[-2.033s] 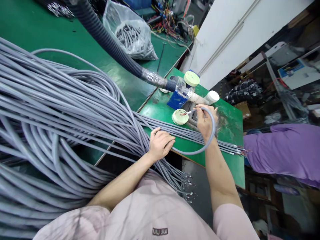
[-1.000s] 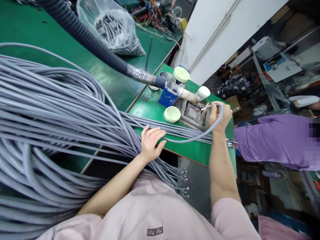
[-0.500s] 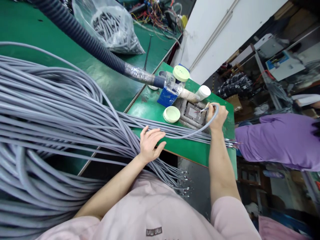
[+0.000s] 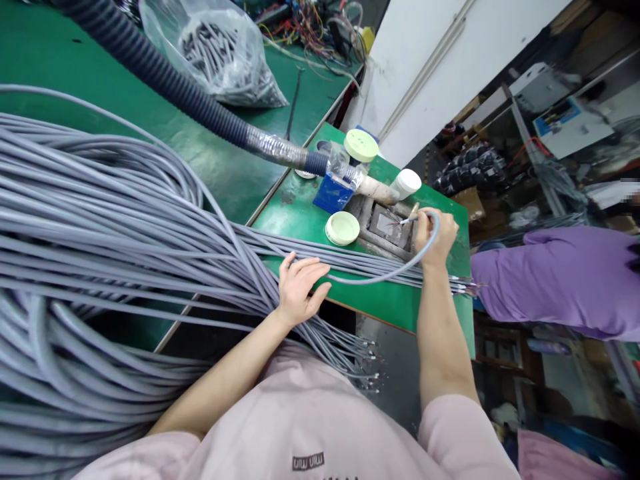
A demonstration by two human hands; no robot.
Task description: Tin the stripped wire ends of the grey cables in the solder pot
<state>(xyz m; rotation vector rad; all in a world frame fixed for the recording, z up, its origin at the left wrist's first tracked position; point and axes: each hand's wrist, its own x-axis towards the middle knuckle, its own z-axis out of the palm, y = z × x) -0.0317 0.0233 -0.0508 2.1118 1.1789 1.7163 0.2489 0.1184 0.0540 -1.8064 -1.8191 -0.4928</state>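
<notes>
My right hand is closed on a grey cable near its stripped end, and the cable bends in a loop back toward the left. Its thin bare wires point left, over a grey metal pot with a shiny flat surface. My left hand lies palm down with fingers spread on a bundle of grey cables. Beside the pot stand an open pale-green tub and a white cup. The nozzle of a hose ends just behind the pot.
A black corrugated hose crosses the green table from the upper left, resting by a blue box. Large coils of cable fill the left side. A clear bag of cable pieces lies behind. To the right, a person in purple is close by.
My right hand has shifted very slightly to the right and down, and the looped cable sags a little lower. My left hand stays almost where it was.
</notes>
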